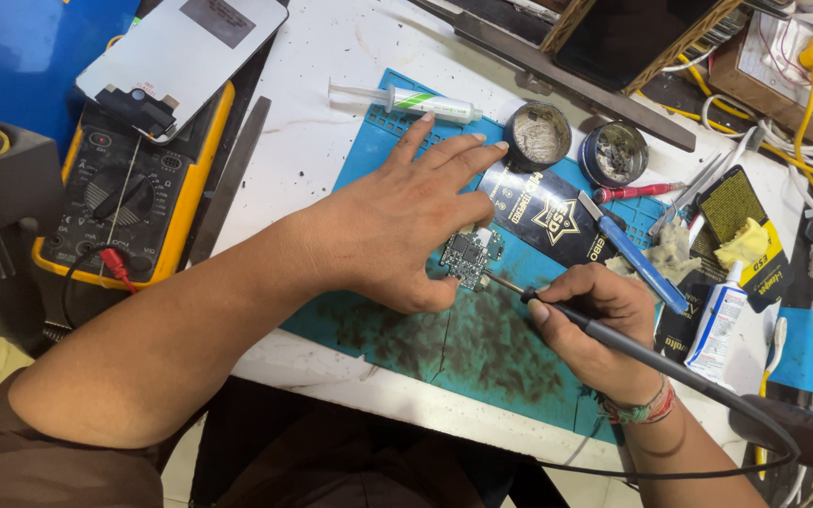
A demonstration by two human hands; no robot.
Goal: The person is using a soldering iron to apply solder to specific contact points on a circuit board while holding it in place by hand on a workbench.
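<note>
The left hand (406, 221) covers part of the small circuit board (471, 256), so the board's left edge and whatever the palm presses on cannot be seen. The soldering iron (557, 315) tip meets the board at a spot too small to make out. Left of the board, the yellow multimeter (134, 193) lies half under a white phone panel (185, 52), which the top edge crops. Right of the board, a dark handle (806, 437) is blurred at the frame's edge.

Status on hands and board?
Left hand pins small green circuit board on teal mat. Right hand grips black soldering iron, tip at board edge. Nothing obstructing.
</note>
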